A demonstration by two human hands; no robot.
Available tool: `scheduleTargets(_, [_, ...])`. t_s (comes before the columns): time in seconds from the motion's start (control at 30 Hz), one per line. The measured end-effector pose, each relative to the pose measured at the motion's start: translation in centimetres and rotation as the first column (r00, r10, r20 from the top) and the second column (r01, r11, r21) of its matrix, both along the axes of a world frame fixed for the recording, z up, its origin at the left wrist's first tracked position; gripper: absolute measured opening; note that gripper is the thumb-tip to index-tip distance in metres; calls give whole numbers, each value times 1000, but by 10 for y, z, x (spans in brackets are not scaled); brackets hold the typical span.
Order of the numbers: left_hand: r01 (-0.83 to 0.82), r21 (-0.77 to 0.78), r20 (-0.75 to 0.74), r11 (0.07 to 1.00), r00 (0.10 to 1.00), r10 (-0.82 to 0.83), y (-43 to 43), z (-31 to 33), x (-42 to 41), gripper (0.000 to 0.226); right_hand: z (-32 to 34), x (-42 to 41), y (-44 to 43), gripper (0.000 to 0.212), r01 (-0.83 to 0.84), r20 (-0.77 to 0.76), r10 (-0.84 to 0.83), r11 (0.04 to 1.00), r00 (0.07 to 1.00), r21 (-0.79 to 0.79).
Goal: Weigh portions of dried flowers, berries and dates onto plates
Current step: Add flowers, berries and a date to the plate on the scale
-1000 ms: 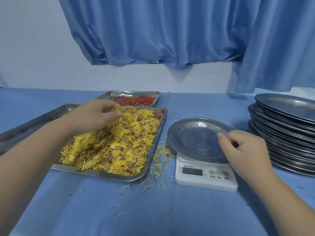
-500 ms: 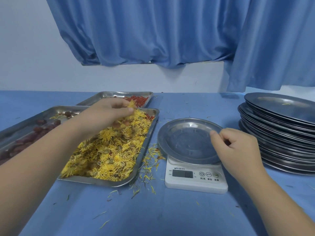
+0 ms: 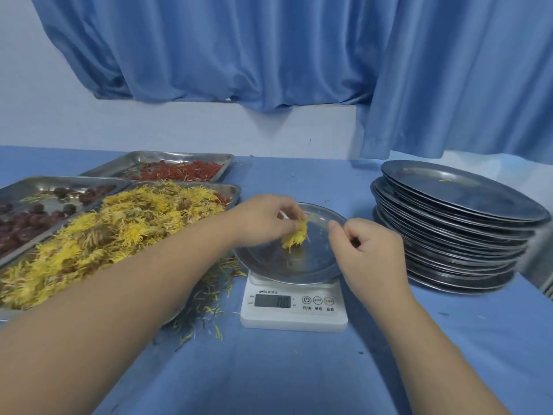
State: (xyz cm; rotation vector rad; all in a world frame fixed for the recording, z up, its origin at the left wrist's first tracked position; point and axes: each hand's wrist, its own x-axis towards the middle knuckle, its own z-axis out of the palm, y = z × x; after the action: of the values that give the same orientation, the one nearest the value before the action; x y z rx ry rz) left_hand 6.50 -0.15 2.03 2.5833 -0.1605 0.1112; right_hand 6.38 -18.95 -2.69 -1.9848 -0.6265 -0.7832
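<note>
Weighing barely begun: our left hand (image 3: 263, 220) pinches a first tuft of yellow dried flowers (image 3: 296, 236) over the bare round steel plate (image 3: 269, 260) on the white digital scale (image 3: 294, 317); whether our curled right hand (image 3: 371, 253) grips its rim we cannot tell.

scale (image 3: 294, 307) btns: 开/关, 单位, 去皮, display blurred

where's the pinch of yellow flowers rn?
Head view, centre: the small clump of yellow dried flowers is pinched in the left hand, over the round steel plate on the white digital scale, right of the steel flower tray.
</note>
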Motion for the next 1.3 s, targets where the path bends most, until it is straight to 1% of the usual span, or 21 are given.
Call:
scheduleTargets(0.07, [-17,12,-15,1000,1000,17,9,4,-3,26,-1,-1,1,49,-8,-15,8,1000,1000,2])
scheduleTargets(0.13, [-3,9,2,1000,1000,3,19,8,-10,26,-1,-4,3,52,-17,-15,17,1000,1000,-17])
scheduleTargets(0.2, [7,-5,35,1000,999,-6,29,13,-20,23,0,-11,8,53,-31,28,33,998,999,-63])
scheduleTargets(0.33, [2,-93,76,996,997,5,59,17,-43,15,2,-30,25,44,-56,138,76,988,987,-142])
scheduleTargets(0.4, [-35,-123,94,992,994,47,81,19,-56,15,5,-41,41,41,-92,197,127,980,972,-175])
scheduleTargets(0.47, [-101,-116,106,988,988,113,107,24,-68,15,12,-51,66,39,-130,231,184,964,955,-230])
scheduleTargets(0.57, [-210,-95,109,973,969,220,152,36,-86,14,22,-61,112,25,-195,168,254,932,953,-306])
scheduleTargets(0.63, [-300,-110,134,948,940,313,187,45,-96,13,22,-65,139,21,-211,104,262,912,959,-353])
scheduleTargets(0.7, [-407,-133,162,904,891,425,227,50,-107,12,15,-67,157,21,-218,63,256,907,964,-361])
scheduleTargets(0.8, [-534,-294,166,793,788,592,289,42,-123,12,0,-69,168,21,-211,48,253,886,966,-412])
scheduleTargets(0.83, [-575,-328,153,749,750,643,307,34,-126,13,-4,-69,169,21,-209,48,253,879,966,-429])
scheduleTargets(0.87, [-623,-321,140,714,714,686,322,25,-129,16,-7,-70,168,21,-211,41,253,877,967,-432])
scheduleTargets(0.93, [-712,-216,109,668,663,741,348,5,-132,24,-9,-69,165,21,-223,14,251,881,968,-417])
scheduleTargets(0.97, [-734,-148,88,663,658,748,356,-4,-133,25,-9,-68,163,20,-223,9,248,885,969,-409])
scheduleTargets(1.0, [-733,-85,63,675,672,738,361,-12,-132,25,-9,-68,163,19,-221,10,245,889,969,-401])
scheduleTargets(1.07, [-686,23,19,728,728,685,367,-23,-128,27,-8,-67,162,14,-213,15,238,895,971,-393])
scheduleTargets(1.13, [-638,108,6,763,768,641,367,-28,-120,33,-7,-68,162,12,-216,14,240,895,971,-390])
scheduleTargets(1.2, [-592,208,-6,779,796,606,366,-32,-110,43,-8,-69,161,11,-225,13,250,895,968,-384])
scheduleTargets(1.27, [-526,332,-79,783,812,579,368,-36,-104,58,-8,-68,158,13,-230,17,253,903,967,-364])
scheduleTargets(1.3, [-504,372,-124,779,805,580,369,-38,-102,63,-8,-67,157,14,-229,20,252,908,968,-350])
